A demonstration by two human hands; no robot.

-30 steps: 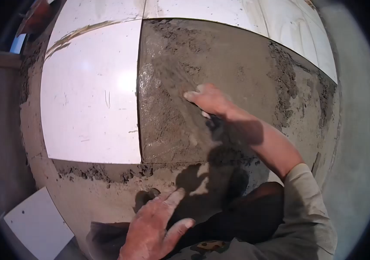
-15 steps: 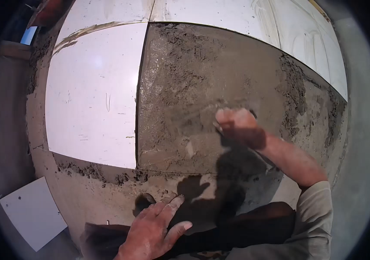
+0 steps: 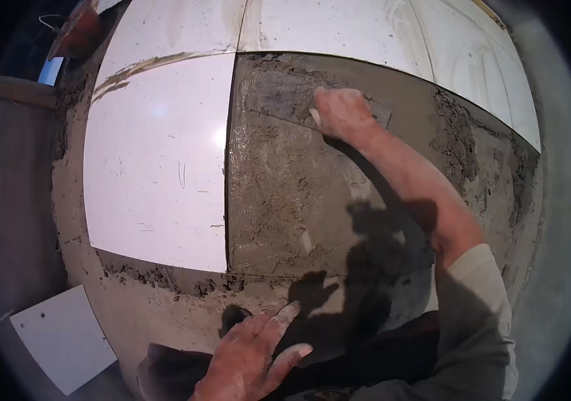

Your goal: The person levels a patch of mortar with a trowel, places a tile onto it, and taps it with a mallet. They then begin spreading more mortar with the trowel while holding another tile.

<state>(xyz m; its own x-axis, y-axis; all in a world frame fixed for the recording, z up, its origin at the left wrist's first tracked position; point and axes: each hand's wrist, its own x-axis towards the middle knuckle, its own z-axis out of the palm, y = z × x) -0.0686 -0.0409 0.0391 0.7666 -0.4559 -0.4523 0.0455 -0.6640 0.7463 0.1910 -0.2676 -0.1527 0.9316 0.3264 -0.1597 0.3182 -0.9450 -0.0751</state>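
Note:
My right hand (image 3: pixel 344 115) is closed round the handle of a flat trowel (image 3: pixel 279 103), whose long blade lies on the wet mortar (image 3: pixel 285 180) near its far edge. The handle is mostly hidden under the fingers. My left hand (image 3: pixel 252 354) is low in the view, over my leg, with its fingers stretched out and nothing in it. A large white tile (image 3: pixel 158 160) borders the mortar on the left, with a thin dark gap between them.
More white tiles (image 3: pixel 339 27) with smeared mortar run along the far side. A smaller white piece (image 3: pixel 65 341) lies at the lower left. An orange-red container (image 3: pixel 78 33) stands at the upper left. Crumbs of mortar (image 3: pixel 145 273) line the tile's near edge.
My right hand has moved away from me with the trowel, from the middle of the mortar to its far part. My left hand has hardly moved. The view has shifted slightly.

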